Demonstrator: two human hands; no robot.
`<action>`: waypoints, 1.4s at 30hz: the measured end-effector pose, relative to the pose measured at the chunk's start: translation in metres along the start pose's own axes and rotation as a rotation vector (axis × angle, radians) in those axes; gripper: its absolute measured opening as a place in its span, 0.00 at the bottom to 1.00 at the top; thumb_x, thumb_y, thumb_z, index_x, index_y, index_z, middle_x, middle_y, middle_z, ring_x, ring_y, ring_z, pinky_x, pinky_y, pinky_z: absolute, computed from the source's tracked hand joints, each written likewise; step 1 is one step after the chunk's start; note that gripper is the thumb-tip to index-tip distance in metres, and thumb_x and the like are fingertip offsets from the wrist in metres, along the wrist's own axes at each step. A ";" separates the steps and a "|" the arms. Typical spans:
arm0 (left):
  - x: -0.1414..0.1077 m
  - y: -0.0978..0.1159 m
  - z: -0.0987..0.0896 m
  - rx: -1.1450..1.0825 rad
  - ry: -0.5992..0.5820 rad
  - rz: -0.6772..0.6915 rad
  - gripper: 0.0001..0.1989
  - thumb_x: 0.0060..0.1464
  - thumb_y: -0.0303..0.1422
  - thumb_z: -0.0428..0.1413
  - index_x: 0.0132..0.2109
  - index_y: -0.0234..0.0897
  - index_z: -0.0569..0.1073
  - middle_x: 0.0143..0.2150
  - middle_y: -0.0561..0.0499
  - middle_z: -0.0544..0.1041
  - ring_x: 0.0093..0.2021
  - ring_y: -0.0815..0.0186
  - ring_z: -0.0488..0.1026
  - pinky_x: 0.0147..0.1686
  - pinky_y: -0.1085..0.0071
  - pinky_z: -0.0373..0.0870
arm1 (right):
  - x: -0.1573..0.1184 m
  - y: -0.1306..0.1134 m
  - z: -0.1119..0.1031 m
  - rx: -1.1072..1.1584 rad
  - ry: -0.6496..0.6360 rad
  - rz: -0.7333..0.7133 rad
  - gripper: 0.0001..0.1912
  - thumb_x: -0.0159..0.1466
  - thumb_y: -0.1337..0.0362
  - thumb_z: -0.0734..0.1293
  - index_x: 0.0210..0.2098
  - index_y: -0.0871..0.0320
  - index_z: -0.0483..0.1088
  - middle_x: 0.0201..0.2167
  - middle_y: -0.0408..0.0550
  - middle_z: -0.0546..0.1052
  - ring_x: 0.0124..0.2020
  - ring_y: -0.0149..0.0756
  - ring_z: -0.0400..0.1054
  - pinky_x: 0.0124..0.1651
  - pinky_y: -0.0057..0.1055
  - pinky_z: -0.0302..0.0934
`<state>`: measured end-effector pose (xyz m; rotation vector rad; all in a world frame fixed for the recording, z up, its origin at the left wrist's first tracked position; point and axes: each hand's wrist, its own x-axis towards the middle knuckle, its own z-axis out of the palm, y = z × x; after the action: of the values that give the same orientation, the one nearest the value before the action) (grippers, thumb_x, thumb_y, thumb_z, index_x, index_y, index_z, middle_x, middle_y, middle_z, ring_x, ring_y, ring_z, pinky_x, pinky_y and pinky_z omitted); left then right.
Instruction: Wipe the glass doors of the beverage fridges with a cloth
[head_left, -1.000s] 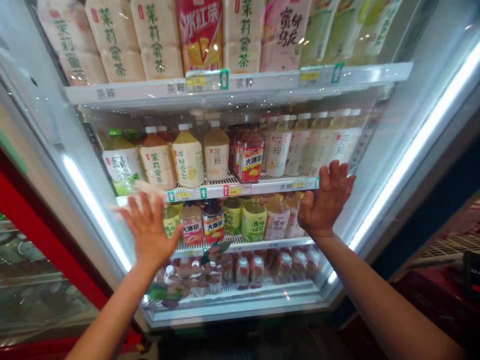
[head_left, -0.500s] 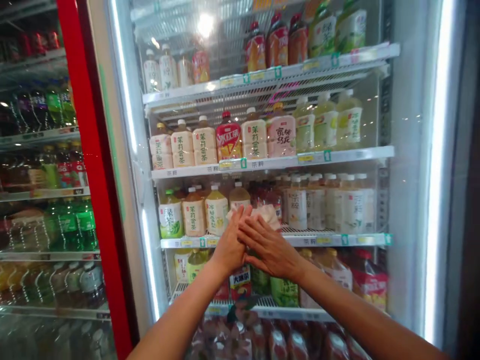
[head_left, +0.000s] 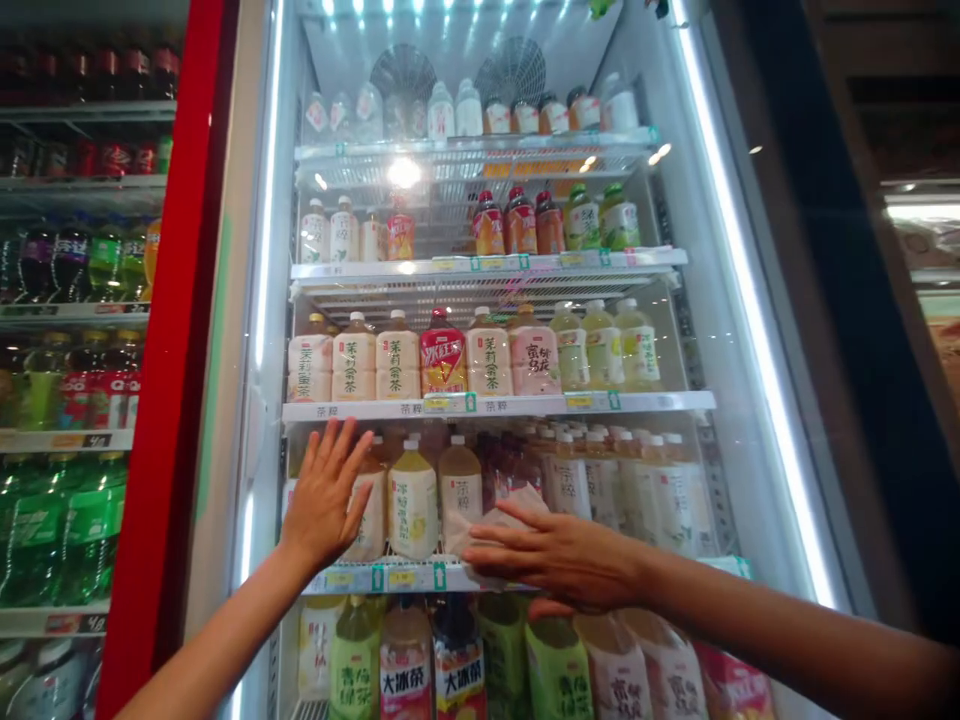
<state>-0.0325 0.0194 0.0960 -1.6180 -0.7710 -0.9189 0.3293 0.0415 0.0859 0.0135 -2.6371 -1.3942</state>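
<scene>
My left hand [head_left: 324, 497] is open and flat against the glass door of a drinks cooler [head_left: 259, 300], fingers spread, with pale tea bottles [head_left: 412, 505] behind the glass. My right hand [head_left: 555, 560] lies lower and further right, fingers stretched leftward over a crumpled white cloth [head_left: 499, 525]. It presses that cloth to the glass. Nothing shows in the left hand. Behind the door, the price-labelled shelf edge [head_left: 397, 577] runs just below the cloth.
Shelves of bottled drinks fill the cooler, with a fan panel [head_left: 450, 75] at its top. A red-framed cooler [head_left: 161, 330] stands to the left, full of bottles. A dark pillar [head_left: 810, 300] stands to the right.
My hands were together mid-door and have moved apart, the left going left and the right lower right with the cloth. The view has tilted upward, showing the cooler's top.
</scene>
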 end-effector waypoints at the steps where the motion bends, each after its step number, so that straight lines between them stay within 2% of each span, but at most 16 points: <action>1: 0.000 -0.003 0.003 0.020 0.020 -0.028 0.37 0.65 0.33 0.51 0.76 0.38 0.47 0.78 0.43 0.47 0.79 0.54 0.38 0.76 0.47 0.39 | 0.005 0.002 0.000 0.035 -0.008 -0.041 0.34 0.70 0.50 0.64 0.71 0.58 0.59 0.75 0.43 0.54 0.78 0.39 0.41 0.77 0.42 0.45; 6: -0.004 -0.003 0.010 0.023 0.029 -0.036 0.35 0.66 0.33 0.50 0.76 0.39 0.49 0.79 0.46 0.47 0.78 0.54 0.40 0.76 0.49 0.40 | 0.029 -0.011 0.016 0.191 -0.027 -0.189 0.32 0.70 0.49 0.63 0.70 0.53 0.61 0.74 0.44 0.59 0.76 0.36 0.45 0.76 0.40 0.45; 9: -0.006 -0.004 0.011 0.022 0.049 -0.019 0.34 0.66 0.33 0.50 0.75 0.38 0.50 0.78 0.45 0.48 0.78 0.53 0.41 0.76 0.49 0.41 | 0.038 0.009 0.005 0.161 -0.041 -0.120 0.37 0.71 0.46 0.61 0.74 0.55 0.53 0.74 0.44 0.58 0.77 0.34 0.45 0.77 0.41 0.43; 13: -0.004 -0.007 0.013 0.017 0.069 -0.014 0.34 0.66 0.33 0.49 0.75 0.38 0.49 0.78 0.45 0.49 0.78 0.53 0.42 0.75 0.48 0.44 | 0.061 0.078 -0.032 -0.053 0.136 0.517 0.46 0.71 0.38 0.54 0.77 0.57 0.33 0.77 0.52 0.46 0.78 0.48 0.39 0.77 0.56 0.37; 15: -0.004 -0.006 0.013 0.011 0.074 -0.022 0.35 0.66 0.34 0.49 0.76 0.40 0.48 0.78 0.45 0.49 0.78 0.53 0.43 0.74 0.48 0.45 | 0.075 0.092 -0.037 -0.163 0.285 0.831 0.47 0.72 0.37 0.50 0.76 0.59 0.29 0.78 0.56 0.41 0.78 0.53 0.34 0.75 0.63 0.36; 16: -0.004 -0.005 0.014 0.008 0.078 -0.031 0.35 0.66 0.34 0.49 0.76 0.41 0.48 0.78 0.46 0.49 0.78 0.54 0.43 0.74 0.48 0.46 | 0.080 0.089 -0.034 -0.180 0.313 0.853 0.48 0.71 0.36 0.50 0.76 0.61 0.29 0.78 0.57 0.40 0.78 0.54 0.32 0.75 0.63 0.35; 20: -0.012 0.001 0.012 -0.006 0.061 -0.080 0.36 0.66 0.35 0.50 0.76 0.44 0.46 0.78 0.47 0.49 0.78 0.54 0.42 0.75 0.47 0.42 | 0.085 0.045 -0.009 -0.019 0.097 0.258 0.51 0.68 0.34 0.56 0.76 0.60 0.39 0.77 0.53 0.46 0.78 0.45 0.35 0.78 0.52 0.35; 22: -0.018 0.004 0.011 -0.005 0.040 -0.103 0.37 0.66 0.35 0.51 0.76 0.45 0.46 0.78 0.47 0.49 0.78 0.54 0.41 0.76 0.45 0.38 | 0.081 0.041 -0.008 0.043 0.018 0.122 0.45 0.68 0.37 0.60 0.76 0.52 0.45 0.77 0.47 0.47 0.78 0.42 0.38 0.78 0.49 0.35; 24: -0.022 0.006 0.011 -0.007 0.029 -0.125 0.37 0.65 0.35 0.52 0.76 0.46 0.46 0.78 0.48 0.48 0.78 0.53 0.40 0.75 0.44 0.36 | 0.080 0.057 -0.016 0.016 0.079 0.310 0.42 0.69 0.38 0.60 0.76 0.47 0.45 0.78 0.43 0.43 0.78 0.46 0.36 0.78 0.53 0.33; 27: -0.024 0.008 0.011 -0.027 0.024 -0.137 0.38 0.65 0.36 0.52 0.76 0.48 0.45 0.78 0.50 0.48 0.78 0.54 0.40 0.75 0.43 0.35 | 0.091 0.073 -0.023 -0.090 0.304 0.821 0.44 0.70 0.38 0.57 0.77 0.50 0.39 0.78 0.45 0.35 0.79 0.52 0.28 0.77 0.61 0.28; 28: -0.024 0.008 0.011 -0.035 0.024 -0.139 0.38 0.65 0.37 0.53 0.76 0.49 0.45 0.78 0.50 0.48 0.78 0.53 0.40 0.75 0.43 0.35 | 0.096 0.068 -0.019 -0.103 0.332 0.857 0.46 0.70 0.37 0.56 0.77 0.51 0.38 0.78 0.46 0.34 0.78 0.52 0.26 0.77 0.61 0.27; 33: -0.022 0.008 0.010 -0.036 0.024 -0.132 0.38 0.65 0.35 0.52 0.76 0.50 0.45 0.78 0.49 0.47 0.78 0.54 0.40 0.76 0.44 0.36 | 0.090 0.025 0.003 0.008 0.007 0.127 0.47 0.68 0.34 0.58 0.76 0.53 0.44 0.78 0.47 0.43 0.79 0.41 0.32 0.79 0.48 0.29; 35: -0.023 0.007 0.009 -0.049 0.022 -0.138 0.38 0.65 0.36 0.52 0.76 0.50 0.45 0.78 0.49 0.48 0.78 0.54 0.40 0.75 0.43 0.36 | 0.075 0.039 -0.006 0.004 0.005 0.204 0.45 0.69 0.36 0.58 0.76 0.51 0.43 0.78 0.44 0.43 0.78 0.43 0.35 0.79 0.50 0.30; 39: -0.022 0.009 0.008 -0.111 0.018 -0.167 0.37 0.65 0.40 0.54 0.75 0.53 0.47 0.78 0.50 0.49 0.78 0.53 0.41 0.75 0.41 0.34 | 0.050 0.076 -0.029 -0.109 0.290 0.878 0.46 0.71 0.39 0.57 0.77 0.49 0.30 0.79 0.43 0.36 0.78 0.53 0.30 0.76 0.63 0.30; 40: -0.021 0.012 0.008 -0.119 0.019 -0.183 0.37 0.65 0.40 0.54 0.75 0.53 0.47 0.78 0.49 0.49 0.78 0.53 0.40 0.75 0.40 0.33 | 0.046 0.075 -0.029 -0.117 0.310 0.898 0.48 0.71 0.38 0.57 0.76 0.50 0.28 0.79 0.45 0.35 0.78 0.53 0.29 0.76 0.63 0.30; 42: -0.016 0.022 0.009 -0.128 0.020 -0.219 0.36 0.66 0.40 0.53 0.75 0.53 0.47 0.78 0.49 0.48 0.79 0.52 0.38 0.74 0.38 0.31 | 0.034 0.060 -0.024 -0.072 0.218 0.678 0.52 0.69 0.35 0.58 0.76 0.53 0.26 0.78 0.48 0.36 0.78 0.52 0.31 0.77 0.60 0.30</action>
<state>-0.0207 0.0227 0.0704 -1.6542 -0.9031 -1.1591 0.3032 0.0530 0.1526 -0.6335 -2.1047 -1.1562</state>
